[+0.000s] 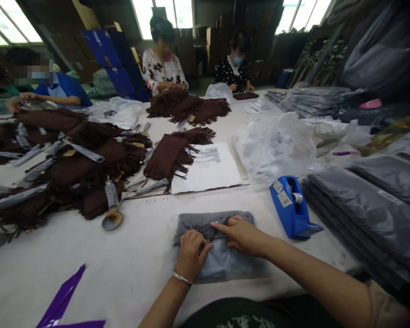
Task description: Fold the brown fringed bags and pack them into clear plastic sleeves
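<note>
grey bundle (227, 264): flat on the white table (130, 264), right in front of the person, in what looks like a clear sleeve, both hands over it.
left hand (193, 253): on the bundle's left part, fingers bent and thumb near them; i can't make out from my end whether they pinch the film or just press.
right hand (244, 234): index finger stretched across the upper part, other fingers curled under – whether anything is caught beneath them, i can't say.
step: i read it as straightening or smoothing the sleeve over the bundle's upper half.
next move: by my judgement it calls for a light, even touch – the left hand steadying the film, the right finger kept flat so nothing creases.
tape dispenser (292, 218): blue, to the right of the bundle, apart from both hands.
grey packs (365, 209): stacked beyond the dispenser, at the table's right.
brown fringed pieces (95, 164): heaped at the far left.
</note>
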`<action>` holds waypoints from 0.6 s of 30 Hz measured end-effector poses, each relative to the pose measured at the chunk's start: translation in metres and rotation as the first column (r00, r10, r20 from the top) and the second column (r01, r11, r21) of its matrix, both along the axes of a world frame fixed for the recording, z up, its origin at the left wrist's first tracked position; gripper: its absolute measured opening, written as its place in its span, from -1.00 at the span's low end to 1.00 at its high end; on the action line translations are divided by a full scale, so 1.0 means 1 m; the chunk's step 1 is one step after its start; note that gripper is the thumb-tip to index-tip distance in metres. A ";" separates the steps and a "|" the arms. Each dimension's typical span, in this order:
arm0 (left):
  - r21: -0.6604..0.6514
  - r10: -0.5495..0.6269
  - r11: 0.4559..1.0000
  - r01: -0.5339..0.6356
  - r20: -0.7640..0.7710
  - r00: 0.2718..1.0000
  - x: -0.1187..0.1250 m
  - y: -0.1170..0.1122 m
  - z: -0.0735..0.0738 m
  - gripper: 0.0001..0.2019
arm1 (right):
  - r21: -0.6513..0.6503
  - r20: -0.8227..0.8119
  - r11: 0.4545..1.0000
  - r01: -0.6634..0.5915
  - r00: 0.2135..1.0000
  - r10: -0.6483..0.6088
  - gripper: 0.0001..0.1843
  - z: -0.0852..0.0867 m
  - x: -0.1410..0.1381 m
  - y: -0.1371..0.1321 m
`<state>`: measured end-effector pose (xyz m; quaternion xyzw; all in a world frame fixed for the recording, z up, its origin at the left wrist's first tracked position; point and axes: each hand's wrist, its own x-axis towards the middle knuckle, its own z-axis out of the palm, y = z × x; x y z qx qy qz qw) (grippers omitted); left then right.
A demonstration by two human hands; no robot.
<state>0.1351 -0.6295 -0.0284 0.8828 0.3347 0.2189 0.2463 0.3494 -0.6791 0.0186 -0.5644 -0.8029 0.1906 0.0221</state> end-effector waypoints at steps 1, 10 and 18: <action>0.006 -0.001 1.000 0.001 -0.002 1.000 0.000 0.000 0.001 -0.85 | 0.010 0.050 1.000 0.022 0.999 -0.023 -0.14 -0.003 0.000 0.002; 0.008 0.003 1.000 -0.004 0.006 1.000 0.000 -0.001 0.000 -0.83 | 0.222 -0.064 0.906 0.362 0.932 -0.357 -0.07 -0.010 0.026 -0.009; 0.002 0.018 1.000 -0.018 -0.073 0.997 -0.020 0.001 0.009 -0.90 | 0.259 -0.314 0.854 0.450 0.876 -0.366 -0.62 -0.013 0.029 -0.009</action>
